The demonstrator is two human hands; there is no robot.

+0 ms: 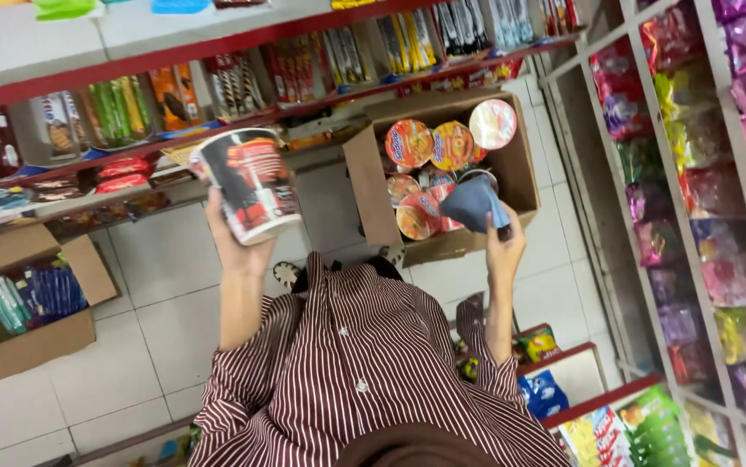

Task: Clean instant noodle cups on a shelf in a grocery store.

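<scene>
I saw my left hand [239, 246] closed around the lower part of a noodle cup [250, 183], a tall white cup with a dark red and black print. The cup stood tilted above the palm, its rim pointing to the far left, and the fingers were mostly hidden behind it, so I could only see the thumb side and the wrist.

My right hand [504, 246] was raised on the right and it pinched a grey-blue cloth [474, 204] between the fingers. The cloth hung folded just in front of a cardboard box [364, 186] on the floor, which held more noodle cups [430, 144] with orange and pink lids. The cloth covered part of these cups, so I could not tell if it touched them.

The two hands were well apart. My striped shirt [364, 372] filled the near middle. Another box [31, 342] lay at the left, cut partly by the edge. The shelves [174, 52] with snacks were blurred.
</scene>
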